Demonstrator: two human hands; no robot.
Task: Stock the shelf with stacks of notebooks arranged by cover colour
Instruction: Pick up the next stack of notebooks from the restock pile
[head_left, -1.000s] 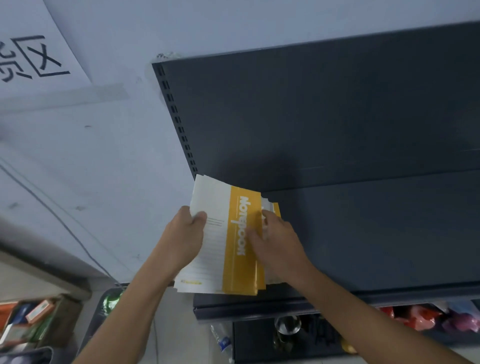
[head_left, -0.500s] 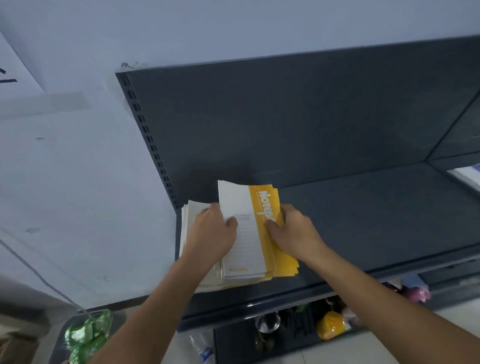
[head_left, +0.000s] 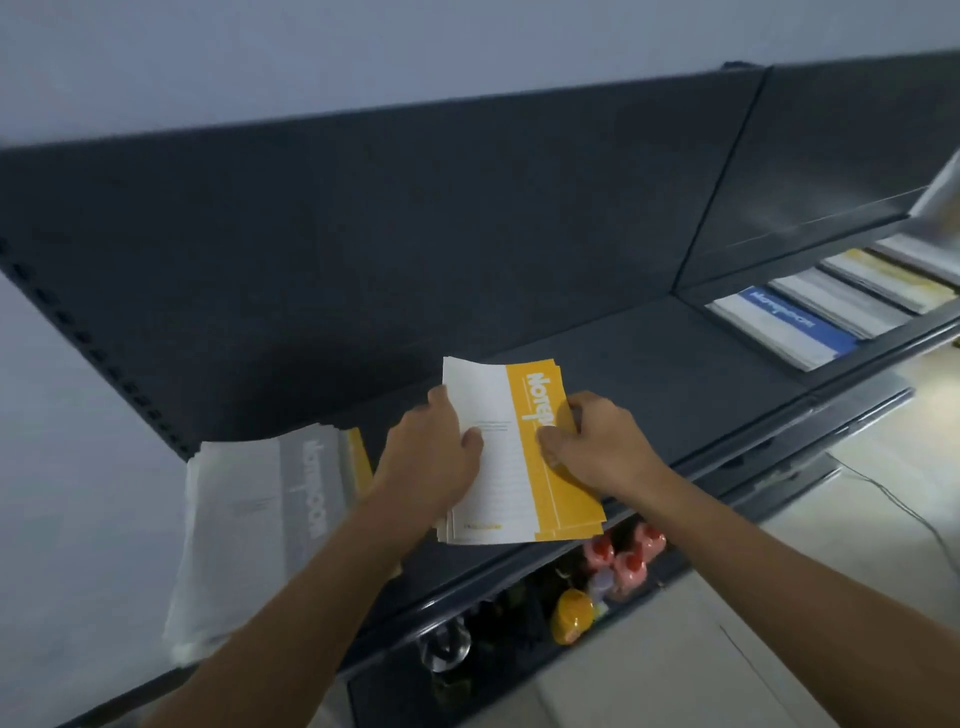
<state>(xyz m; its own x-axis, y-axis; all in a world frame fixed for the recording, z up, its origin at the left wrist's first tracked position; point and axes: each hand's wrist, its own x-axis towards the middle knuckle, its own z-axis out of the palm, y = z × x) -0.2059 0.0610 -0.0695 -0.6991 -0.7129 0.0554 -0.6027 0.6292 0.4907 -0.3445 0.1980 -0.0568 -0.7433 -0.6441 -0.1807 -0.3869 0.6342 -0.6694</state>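
Yellow-and-white notebook stack (head_left: 519, 457) has shifted right since 0.5 s ago. It was overlapping the grey-and-white notebook stack (head_left: 270, 499) and now sits clear of it with a gap between. View has also swung right, so the neighbouring bay is now in frame.

Left grip (head_left: 431, 467): clamped on the yellow stack's left edge, thumb on the white half of the top cover, fingers wrapped over the edge. Right grip (head_left: 597, 447): clamped on the right edge, thumb pressing the yellow band, fingers curled over the side. Both forearms come in from the near side.

Yellow stack is between the two grips, over the dark grey metal shelf (head_left: 675, 374), long side running front to back, title band on the right-grip side. Its near end is close to the shelf's front lip. Can't tell whether it's fully down on the shelf or slightly lifted. Covers are a bit fanned at the near corner.

Grey stack is just left of the left grip, at the shelf's left end, against the perforated upright (head_left: 78, 338). It's untidy, and its near end overhangs the lip.

Well right of the right grip, in the next bay: blue-and-white notebook stack (head_left: 784, 322), then a pale yellow-and-white stack (head_left: 883, 280) beyond it, blurred.

Below the grips, on the lower shelf: red-capped bottles (head_left: 623, 556), a yellow round item (head_left: 571, 613) and a clear glass (head_left: 444, 649). Thin cable (head_left: 893, 499) on the floor, right of the right grip.
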